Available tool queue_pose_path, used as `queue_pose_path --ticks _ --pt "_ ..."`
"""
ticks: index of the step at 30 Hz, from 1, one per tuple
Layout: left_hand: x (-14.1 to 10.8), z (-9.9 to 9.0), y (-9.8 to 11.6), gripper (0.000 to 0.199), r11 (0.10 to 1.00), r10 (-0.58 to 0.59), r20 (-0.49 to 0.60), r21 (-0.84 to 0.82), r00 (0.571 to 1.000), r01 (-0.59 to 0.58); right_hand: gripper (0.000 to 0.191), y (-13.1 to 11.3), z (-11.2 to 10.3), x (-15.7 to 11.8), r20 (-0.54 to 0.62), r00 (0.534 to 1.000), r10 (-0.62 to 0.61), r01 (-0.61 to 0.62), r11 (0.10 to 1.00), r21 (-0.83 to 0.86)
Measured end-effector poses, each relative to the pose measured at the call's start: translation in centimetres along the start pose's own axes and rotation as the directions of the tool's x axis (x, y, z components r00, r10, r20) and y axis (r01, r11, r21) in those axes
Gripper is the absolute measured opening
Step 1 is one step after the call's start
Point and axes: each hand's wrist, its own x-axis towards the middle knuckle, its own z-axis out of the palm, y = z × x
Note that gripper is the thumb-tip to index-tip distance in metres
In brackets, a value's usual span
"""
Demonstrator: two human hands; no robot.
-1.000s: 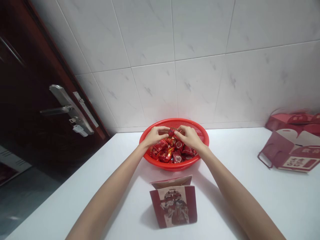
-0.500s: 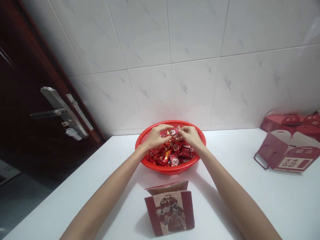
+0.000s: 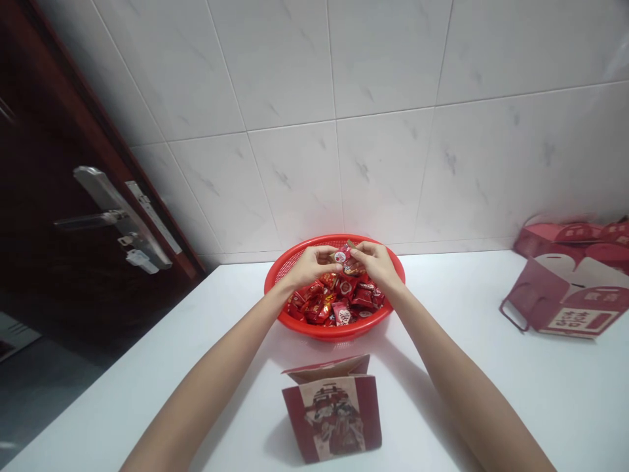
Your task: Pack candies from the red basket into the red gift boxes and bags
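Over a red plastic basket (image 3: 335,334) heaped with wrapped candies (image 3: 324,307), my two hands meet at the far side. My left hand (image 3: 310,267) has thumb and fingers closed round the left end of a pink-and-red wrapped candy (image 3: 341,257). At its right end, my right hand (image 3: 374,263) pinches the wrapper between thumb and fingers. Whether more than one candy is between the hands, I cannot tell. Nearer me stands a dark red paper gift box (image 3: 333,419) with a printed figure, its top flaps open.
To the right, another red gift box (image 3: 572,298) with open flaps and a handle stands on the white table (image 3: 457,328). Behind it lie more red boxes (image 3: 560,236). A tiled wall (image 3: 383,177) backs the table; a dark door (image 3: 54,262) with a handle is at left.
My left fingers have closed in from apart to the candy. Both hands have drawn slightly closer together, and the candy has risen a little. The boxes stay in place.
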Motion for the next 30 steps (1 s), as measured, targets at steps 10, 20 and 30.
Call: queue_pose_path --ticks 10,20,30 --pt "0.1 0.3 -0.5 0.037 0.999 0.012 0.029 0.045 1.0 -0.013 0.02 0.1 0.0 -0.2 0.047 0.997 -0.065 0.066 0.998 -0.013" --pt "1.2 -3.4 -2.4 0.021 0.946 -0.005 -0.475 0.282 0.88 0.158 0.022 0.4 -0.3 -0.1 -0.096 0.986 -0.134 0.129 0.99 -0.057" --pt "1.9 -5.7 -4.8 0.029 0.595 -0.169 -0.294 0.73 0.941 0.336 0.019 0.4 0.3 -0.3 -0.05 0.988 -0.143 0.133 0.975 -0.177"
